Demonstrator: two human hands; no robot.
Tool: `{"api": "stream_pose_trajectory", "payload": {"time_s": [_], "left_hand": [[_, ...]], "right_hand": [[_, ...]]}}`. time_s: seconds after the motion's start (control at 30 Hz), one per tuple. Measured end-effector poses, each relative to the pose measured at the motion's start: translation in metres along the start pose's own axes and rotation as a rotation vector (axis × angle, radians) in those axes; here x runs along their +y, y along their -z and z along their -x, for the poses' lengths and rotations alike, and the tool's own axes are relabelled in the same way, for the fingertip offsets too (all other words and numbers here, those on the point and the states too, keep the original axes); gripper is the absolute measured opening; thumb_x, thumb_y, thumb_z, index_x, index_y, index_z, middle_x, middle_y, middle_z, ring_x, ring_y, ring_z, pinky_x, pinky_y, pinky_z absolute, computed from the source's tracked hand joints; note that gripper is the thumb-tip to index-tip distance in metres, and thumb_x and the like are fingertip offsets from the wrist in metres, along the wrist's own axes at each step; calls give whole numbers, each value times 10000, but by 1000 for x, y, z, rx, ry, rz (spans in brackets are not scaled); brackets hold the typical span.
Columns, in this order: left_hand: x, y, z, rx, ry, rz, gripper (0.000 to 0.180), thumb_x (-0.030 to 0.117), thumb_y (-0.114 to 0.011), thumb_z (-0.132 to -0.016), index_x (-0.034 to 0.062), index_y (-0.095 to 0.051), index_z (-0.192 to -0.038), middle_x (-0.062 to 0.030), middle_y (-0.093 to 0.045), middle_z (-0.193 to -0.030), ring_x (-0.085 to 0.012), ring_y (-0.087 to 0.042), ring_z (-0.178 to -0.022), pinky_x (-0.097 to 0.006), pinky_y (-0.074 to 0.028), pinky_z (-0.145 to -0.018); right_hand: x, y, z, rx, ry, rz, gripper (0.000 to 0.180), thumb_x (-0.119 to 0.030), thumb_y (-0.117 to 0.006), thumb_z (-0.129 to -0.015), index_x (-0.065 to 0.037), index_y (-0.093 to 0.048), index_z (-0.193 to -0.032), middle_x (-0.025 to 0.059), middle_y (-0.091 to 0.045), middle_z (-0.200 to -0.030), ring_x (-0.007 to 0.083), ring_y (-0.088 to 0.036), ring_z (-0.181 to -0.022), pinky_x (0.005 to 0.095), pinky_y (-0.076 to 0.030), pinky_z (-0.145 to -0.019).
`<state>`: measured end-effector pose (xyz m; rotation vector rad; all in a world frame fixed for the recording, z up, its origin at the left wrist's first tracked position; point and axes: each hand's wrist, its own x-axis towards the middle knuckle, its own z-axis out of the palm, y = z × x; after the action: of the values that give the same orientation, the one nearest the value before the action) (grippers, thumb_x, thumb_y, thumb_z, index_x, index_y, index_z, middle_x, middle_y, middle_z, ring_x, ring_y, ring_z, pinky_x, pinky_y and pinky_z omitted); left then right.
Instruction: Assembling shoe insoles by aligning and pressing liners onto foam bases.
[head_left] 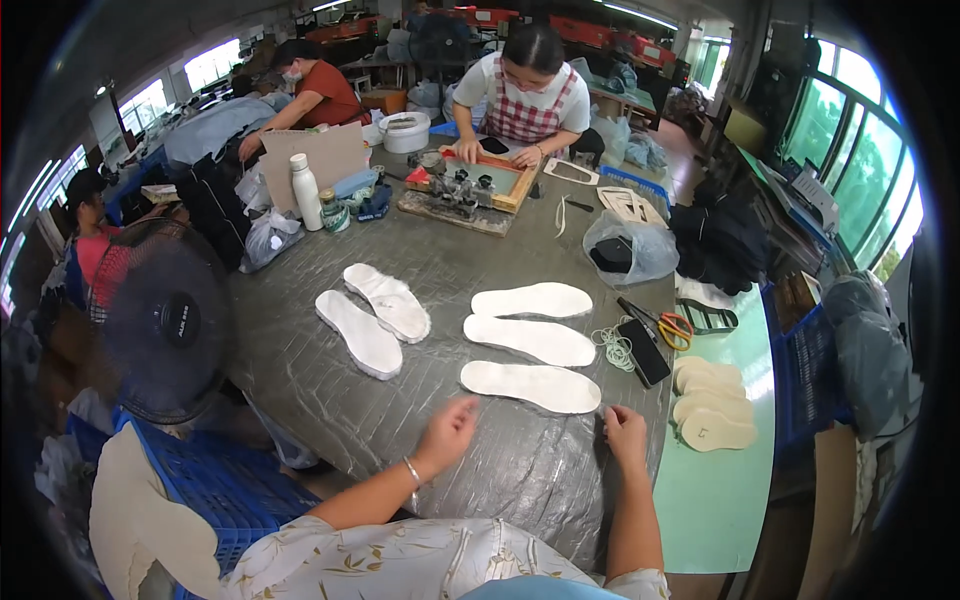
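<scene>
A white insole (530,387) lies flat on the dark table just ahead of my hands. My left hand (447,436) hovers by its left end with the fingers curled together. Close to its right end, my right hand (626,436) has thumb and fingers pinched. Anything inside either hand is too small to make out. Beyond lie two more white insoles, a middle one (528,341) and a far one (531,300), roughly parallel. To the left, a smooth insole (360,336) rests beside a fuzzy-edged insole (388,302).
Right of the insoles are a black phone (644,352), pale cord (613,348) and orange-handled scissors (675,330). Cream insole pieces (716,420) lie on a green surface. A co-worker (530,100) works at a wooden frame (510,190) across the table. A fan (165,320) stands left.
</scene>
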<state>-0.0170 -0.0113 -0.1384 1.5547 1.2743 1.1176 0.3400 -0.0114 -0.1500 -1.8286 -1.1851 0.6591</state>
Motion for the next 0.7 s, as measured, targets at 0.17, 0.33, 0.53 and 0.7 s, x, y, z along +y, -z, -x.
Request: {"api": "stream_pose_trajectory", "payload": {"time_s": [0.17,0.33,0.53,0.7], "left_hand": [[-54,26,-77,197,-27,-322,400,195,-599,-887,-41,-598,-1210,-241,-633,-1136,-373,-642,-985,-424,-505,-880],[-54,32,-104,88,42,-303,338,225,-559,-900,-22,-663,-1106,-228,-675,-1045,-383,-633,-1018,-434,-496,-893],[-54,18,-97,24,-11,-96,269,210,-575,-908,-20,-701,-967,-185,-717,-866,-312,-694,-813,-377,-509,-731],[-47,19,-58,-147,65,-109,284,208,-584,-928,-25,-708,-1031,-164,-731,-931,-229,-691,-834,-344,-516,-766]], "right_hand": [[-13,-19,-12,-117,-98,-15,269,-192,-645,-911,54,-705,-1001,58,-672,-748,121,-619,-583,271,-518,-494],[-28,-25,-7,-114,-237,-255,234,-162,-606,-912,49,-703,-938,77,-677,-754,141,-640,-602,288,-532,-496],[-22,-14,7,-185,-281,-211,206,-137,-611,-852,50,-698,-865,95,-680,-718,170,-648,-582,299,-560,-525],[-15,22,64,-196,-344,-285,212,-153,-610,-865,40,-696,-854,98,-691,-730,168,-657,-590,301,-568,-536]]}}
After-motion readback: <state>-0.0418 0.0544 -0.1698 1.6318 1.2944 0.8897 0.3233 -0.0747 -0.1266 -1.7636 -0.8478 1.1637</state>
